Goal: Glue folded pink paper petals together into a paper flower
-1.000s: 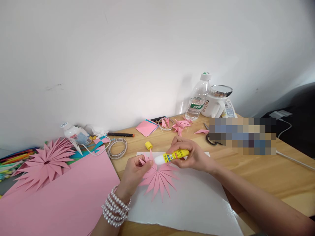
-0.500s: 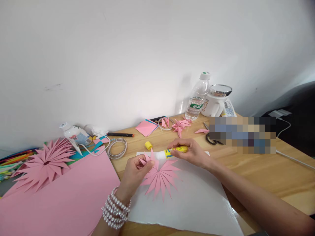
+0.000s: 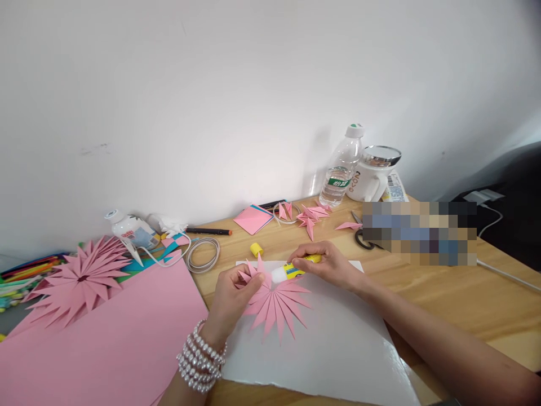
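Between the thumb and fingers of my left hand (image 3: 237,290) is the upper left edge of a pink folded-paper star (image 3: 276,307), a fan of pointed pieces with a gap at its upper right. My right hand (image 3: 327,264) is closed around a yellow glue stick (image 3: 292,271), its white end pointing left at the star's gap. Whether that end touches the paper I cannot tell. Beneath the star lies a glossy white board (image 3: 329,349). The yellow cap (image 3: 256,248) rests on the table just behind the board.
Large pink sheets (image 3: 110,344) and a finished-looking pink star (image 3: 82,279) lie at left. A coiled cable (image 3: 203,255), a marker (image 3: 209,231) and loose pink pieces (image 3: 311,215) line the back. A water bottle (image 3: 340,169), a mug (image 3: 374,177) and scissors (image 3: 362,239) stand or lie right.
The glue stick's white end has tilted downward and shifted slightly right. My left hand keeps its pinch on the paper star. The whole view has shifted slightly.
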Tool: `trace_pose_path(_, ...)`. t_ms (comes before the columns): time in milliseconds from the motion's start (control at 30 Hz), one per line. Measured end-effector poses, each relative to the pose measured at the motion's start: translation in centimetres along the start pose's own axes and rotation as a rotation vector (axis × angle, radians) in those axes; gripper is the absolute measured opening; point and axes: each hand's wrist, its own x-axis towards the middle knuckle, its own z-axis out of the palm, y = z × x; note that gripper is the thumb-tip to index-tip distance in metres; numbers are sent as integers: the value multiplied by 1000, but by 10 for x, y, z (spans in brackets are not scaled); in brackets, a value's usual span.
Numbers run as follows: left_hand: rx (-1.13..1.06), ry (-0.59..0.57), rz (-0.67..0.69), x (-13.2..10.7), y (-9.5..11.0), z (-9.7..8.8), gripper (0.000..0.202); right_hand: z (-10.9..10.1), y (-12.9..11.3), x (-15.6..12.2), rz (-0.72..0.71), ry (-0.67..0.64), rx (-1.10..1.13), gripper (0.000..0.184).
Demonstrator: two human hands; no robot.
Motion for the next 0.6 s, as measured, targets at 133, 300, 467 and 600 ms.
trace_pose_path(133,-24,33,-21,0,1,0,35,0,-2,-1,-16,30,5,23)
trace_pose_path(300,2,-1,-36,3,-1,0,36,1,-4,-2,-56,55,37,25)
trace_pose_path(467,22,-23,-2,3,-1,-1,34,-2,6,2,26,158,304,29)
trace_pose_path(600,37,148,129,-1,4,-1,29,-7,12,8,62,162,635,26)
